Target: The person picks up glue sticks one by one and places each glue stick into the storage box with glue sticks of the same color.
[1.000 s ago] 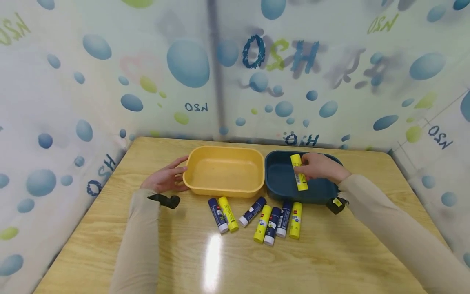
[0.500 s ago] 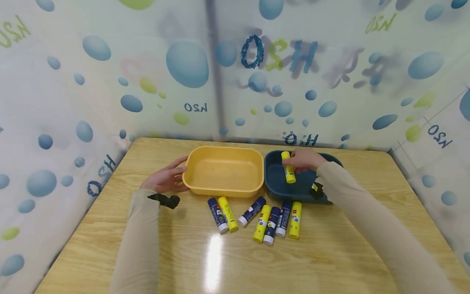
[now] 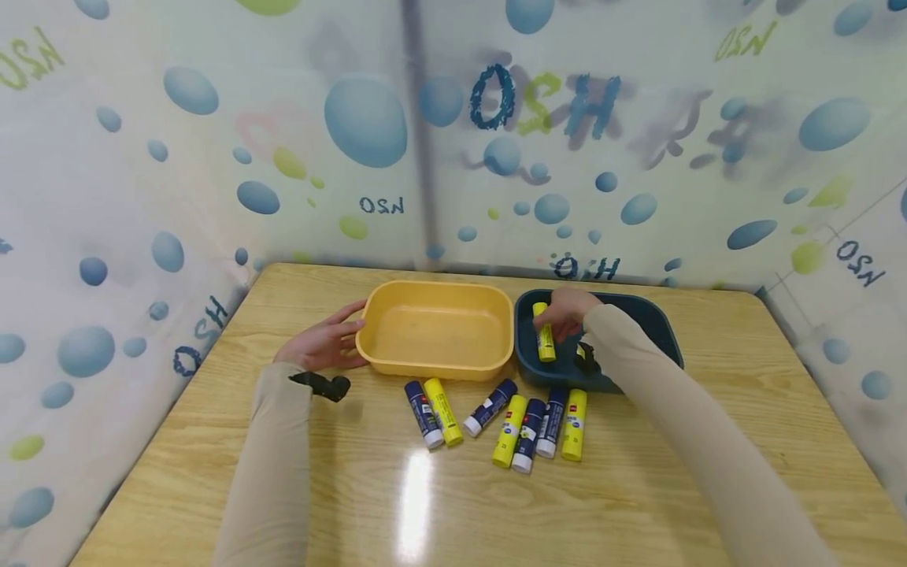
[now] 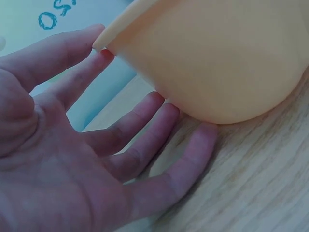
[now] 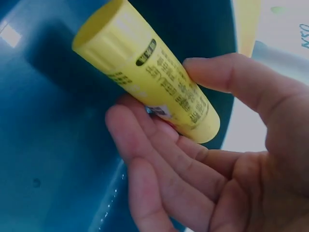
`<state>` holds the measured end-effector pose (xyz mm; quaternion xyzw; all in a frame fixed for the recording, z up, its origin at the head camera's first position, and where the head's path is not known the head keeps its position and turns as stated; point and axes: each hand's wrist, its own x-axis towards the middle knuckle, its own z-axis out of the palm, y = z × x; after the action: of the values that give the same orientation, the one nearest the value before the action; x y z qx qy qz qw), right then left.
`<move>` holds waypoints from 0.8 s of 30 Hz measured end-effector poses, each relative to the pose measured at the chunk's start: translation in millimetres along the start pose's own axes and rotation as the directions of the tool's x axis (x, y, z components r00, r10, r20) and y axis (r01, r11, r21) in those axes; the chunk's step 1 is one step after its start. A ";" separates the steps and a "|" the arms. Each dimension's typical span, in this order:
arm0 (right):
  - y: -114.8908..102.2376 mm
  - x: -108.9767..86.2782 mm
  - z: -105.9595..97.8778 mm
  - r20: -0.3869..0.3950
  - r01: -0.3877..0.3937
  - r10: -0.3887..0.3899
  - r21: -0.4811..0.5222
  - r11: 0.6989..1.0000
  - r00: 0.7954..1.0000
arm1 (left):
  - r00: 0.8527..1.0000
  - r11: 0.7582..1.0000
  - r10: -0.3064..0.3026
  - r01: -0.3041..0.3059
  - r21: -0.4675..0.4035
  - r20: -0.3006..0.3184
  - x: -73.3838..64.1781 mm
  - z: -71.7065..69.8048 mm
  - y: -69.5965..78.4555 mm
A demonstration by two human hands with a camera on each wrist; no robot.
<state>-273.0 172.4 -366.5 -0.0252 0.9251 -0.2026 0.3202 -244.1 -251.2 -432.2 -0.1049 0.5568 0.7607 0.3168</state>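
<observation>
In the head view my right hand (image 3: 569,309) is inside the dark blue tub (image 3: 648,311), holding a yellow glue stick (image 3: 544,335) near the tub's left wall. The right wrist view shows this glue stick (image 5: 149,77) tilted between thumb and fingers, over the blue tub floor (image 5: 53,145). My left hand (image 3: 322,344) rests against the left end of the orange tub (image 3: 434,335). Seen from the left wrist, its fairly straight fingers (image 4: 145,121) touch the orange tub's outer wall (image 4: 217,63), with two fingertips at the rim.
In front of the tubs, several glue sticks lie on the wooden table (image 3: 340,488): blue ones such as this blue glue stick (image 3: 490,407) and yellow ones such as this yellow glue stick (image 3: 574,425). A patterned curtain (image 3: 453,157) hangs behind the table.
My right hand has moved left within the blue tub, carrying the yellow glue stick, and sits closer to the tub's left wall. The left hand stays at the orange tub.
</observation>
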 end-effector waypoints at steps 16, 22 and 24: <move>-7.6 28.5 8.6 0.090 -0.060 0.053 0.077 0.995 0.994 | 1.000 1.000 -0.011 0.011 -0.022 0.000 0.9 1.5 -1.0; -8.1 30.2 10.4 0.080 -0.084 0.078 0.081 0.993 0.994 | 1.000 1.000 -0.006 0.006 -0.005 -0.010 2.0 0.7 -0.3; -8.4 28.3 10.5 0.066 -0.084 0.079 0.084 0.993 0.995 | 1.000 1.000 -0.005 0.005 0.003 -0.010 1.5 0.9 0.1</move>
<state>-289.9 156.0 -387.2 0.0203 0.9053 -0.2284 0.3577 -245.2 -249.8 -432.6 -0.1095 0.5591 0.7586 0.3161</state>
